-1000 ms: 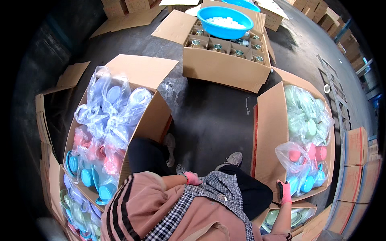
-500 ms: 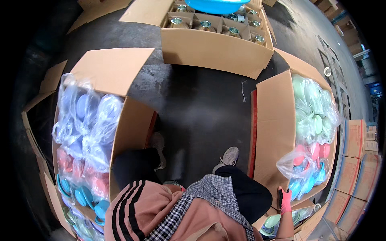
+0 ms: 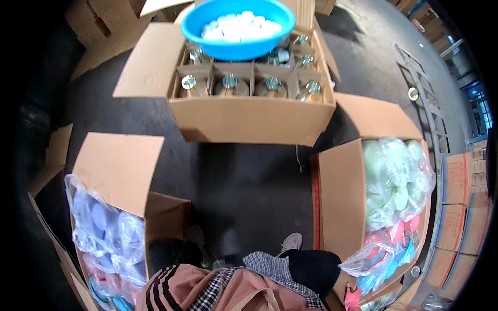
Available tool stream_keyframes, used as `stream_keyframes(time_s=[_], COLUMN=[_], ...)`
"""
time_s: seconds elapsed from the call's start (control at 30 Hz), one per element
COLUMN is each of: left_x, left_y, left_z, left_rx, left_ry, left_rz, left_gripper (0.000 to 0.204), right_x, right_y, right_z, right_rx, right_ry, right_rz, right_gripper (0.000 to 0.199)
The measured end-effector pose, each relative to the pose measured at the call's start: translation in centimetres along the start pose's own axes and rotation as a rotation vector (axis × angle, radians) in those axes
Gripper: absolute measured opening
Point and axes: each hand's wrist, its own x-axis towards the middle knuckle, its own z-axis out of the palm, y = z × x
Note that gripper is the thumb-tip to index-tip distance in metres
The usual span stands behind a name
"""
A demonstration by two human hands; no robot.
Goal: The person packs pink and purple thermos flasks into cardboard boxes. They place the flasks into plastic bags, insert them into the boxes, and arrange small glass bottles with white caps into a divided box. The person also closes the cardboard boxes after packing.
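Note:
My right hand (image 3: 353, 296), in a pink glove, is low on the right, its fingers closed over the near edge of an open cardboard box (image 3: 340, 192). Inside that box, clear plastic bags hold pale green plastic pieces (image 3: 381, 176), pink ones (image 3: 397, 232) and blue ones (image 3: 391, 268). Their exact kind is hard to make out under the plastic. My left hand is out of sight; only the striped pink sleeve (image 3: 161, 287) shows on that side.
Ahead, a cardboard box (image 3: 249, 120) holds glass bottles (image 3: 230, 81) between dividers, with a blue basin (image 3: 233, 51) of white caps (image 3: 241, 27) on top. At left, another box (image 3: 168, 207) holds bagged purple pieces (image 3: 106, 220). Stacked cartons (image 3: 454, 223) stand far right.
The view has tilted up and forward, so the basin's white caps now show. My right hand remains at the right box's near edge and appears lower in the picture.

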Motion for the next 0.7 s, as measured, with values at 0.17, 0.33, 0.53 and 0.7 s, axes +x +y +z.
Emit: stream_keyframes(time_s=[0.17, 0.33, 0.53, 0.7], left_x=[0.0, 2.4, 8.4, 13.6], left_y=[-0.5, -0.9, 2.4, 6.5], left_z=[-3.0, -1.8, -2.2, -2.8], left_rx=[0.069, 0.078, 0.187, 0.233], left_ry=[0.049, 0.137, 0.145, 0.145], left_rz=[-0.008, 0.014, 0.154, 0.224], left_gripper=[0.052, 0.050, 0.047, 0.044], right_x=[1.1, 2.0, -0.3, -1.7], right_y=[1.9, -2.6, -2.3, -3.5], right_z=[1.0, -1.4, -1.3, 0.3], right_rx=[0.129, 0.138, 0.025, 0.005], right_ry=[-0.053, -0.080, -0.016, 0.171], right_rz=[-0.165, -0.189, -0.183, -0.170], right_gripper=[0.032, 0.031, 0.044, 0.060])
